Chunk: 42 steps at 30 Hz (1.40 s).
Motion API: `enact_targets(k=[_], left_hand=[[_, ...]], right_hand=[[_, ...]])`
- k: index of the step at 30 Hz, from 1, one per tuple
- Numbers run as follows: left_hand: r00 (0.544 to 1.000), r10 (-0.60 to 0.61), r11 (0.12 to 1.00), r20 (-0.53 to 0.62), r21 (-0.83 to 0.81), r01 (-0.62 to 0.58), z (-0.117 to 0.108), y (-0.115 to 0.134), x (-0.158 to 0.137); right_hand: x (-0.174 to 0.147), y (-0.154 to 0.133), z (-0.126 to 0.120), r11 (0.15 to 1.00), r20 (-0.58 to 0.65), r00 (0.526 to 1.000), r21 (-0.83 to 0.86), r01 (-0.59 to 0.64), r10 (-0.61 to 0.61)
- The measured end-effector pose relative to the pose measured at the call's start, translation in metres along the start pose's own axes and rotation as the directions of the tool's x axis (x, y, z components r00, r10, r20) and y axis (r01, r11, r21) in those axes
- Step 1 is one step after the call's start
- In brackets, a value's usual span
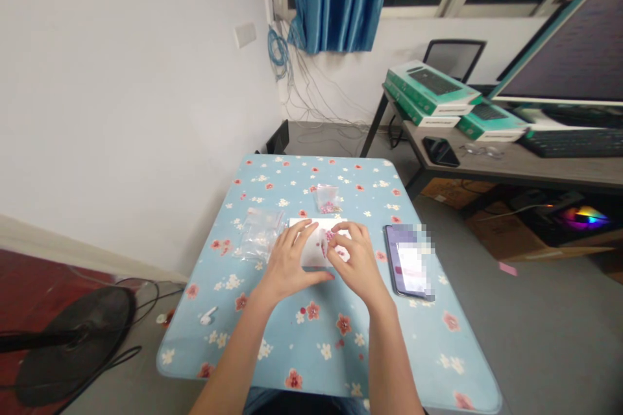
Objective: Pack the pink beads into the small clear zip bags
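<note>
A white sheet or card lies flat on the flowered table, with small pink pieces scattered over its middle. My left hand rests at the sheet's left side, fingers stretched out and thumb well apart, holding nothing. Over the right part of the sheet, my right hand has its thumb and forefinger pinched together just above the pink pieces. Anything between those fingertips is too small or hidden to name. Behind the sheet sits a small clear bag with pink pieces inside. Left of my left hand is a larger crumpled clear plastic bag.
A phone with its screen lit lies on the table's right side. One white earbud is near the left edge. A desk at right bears green keyboard boxes, a dark phone and a monitor. A fan base stands on the floor.
</note>
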<state>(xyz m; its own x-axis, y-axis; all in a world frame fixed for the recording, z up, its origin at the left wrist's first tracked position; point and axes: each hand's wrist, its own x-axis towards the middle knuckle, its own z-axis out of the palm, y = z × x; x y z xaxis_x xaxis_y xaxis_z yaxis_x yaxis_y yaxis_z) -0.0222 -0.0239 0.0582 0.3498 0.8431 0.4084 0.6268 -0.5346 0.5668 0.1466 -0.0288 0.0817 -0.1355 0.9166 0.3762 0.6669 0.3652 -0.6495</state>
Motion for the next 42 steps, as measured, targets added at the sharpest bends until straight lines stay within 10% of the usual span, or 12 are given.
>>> enact_targets(k=[21, 28, 35, 42], left_hand=[[0.999, 0.032, 0.999, -0.041, 0.024, -0.031, 0.011, 0.002, 0.002], [1.0, 0.008, 0.997, 0.027, 0.073, -0.01, 0.011, 0.001, 0.0], [0.996, -0.055, 0.996, 0.069, 0.074, 0.05, 0.004, -0.014, -0.005], [0.998, -0.035, 0.996, 0.051, -0.083, 0.039, -0.012, -0.005, -0.002]], right_hand=[[-0.008, -0.01, 0.001, 0.997, 0.209, 0.978, 0.073, -0.009, -0.006], [-0.009, 0.001, 0.018, 0.934, 0.225, 0.971, 0.324, -0.148, 0.075], [-0.01, 0.02, 0.028, 0.672, 0.14, 0.918, 0.641, -0.37, 0.372], [-0.016, 0.023, 0.057, 0.23, 0.244, 0.723, 0.841, -0.489, 0.646]])
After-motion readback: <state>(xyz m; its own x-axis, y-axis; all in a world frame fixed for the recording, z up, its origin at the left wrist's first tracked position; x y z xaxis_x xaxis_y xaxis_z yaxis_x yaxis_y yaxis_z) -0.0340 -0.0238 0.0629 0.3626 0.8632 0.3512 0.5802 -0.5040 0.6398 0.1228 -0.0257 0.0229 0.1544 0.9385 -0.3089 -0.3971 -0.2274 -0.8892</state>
